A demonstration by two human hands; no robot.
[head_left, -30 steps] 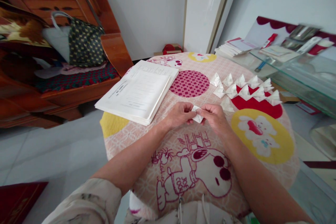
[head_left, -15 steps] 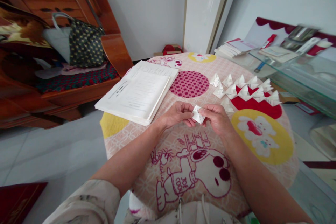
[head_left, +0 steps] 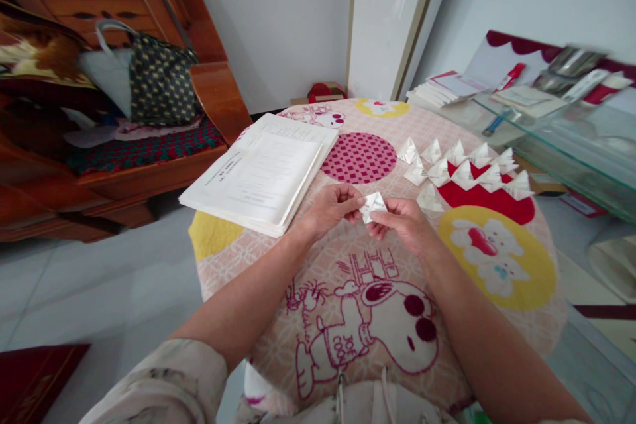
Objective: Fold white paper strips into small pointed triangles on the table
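Note:
A small folded piece of white printed paper [head_left: 373, 204] is held above the middle of the round table. My left hand [head_left: 334, 210] pinches its left corner between thumb and fingers. On the other side, my right hand [head_left: 403, 220] grips the lower right edge, thumb on top and fingers underneath. To the right stand several pointed folded paper pieces [head_left: 463, 175] in two rows, with a single folded piece [head_left: 429, 199] in front of them. A stack of printed sheets [head_left: 263, 175] lies left of my hands.
A patterned cloth [head_left: 268, 278] covers the table. At the right is a glass shelf [head_left: 571, 139] with papers and metal containers. Booklets [head_left: 444, 89] lie at its far end. On the left, a wooden bench [head_left: 218, 96] carries a dark patterned bag [head_left: 161, 83].
The folded paper has turned and shows different faces. My left fingers have shifted slightly up and to its left corner; my right thumb sits lower on it.

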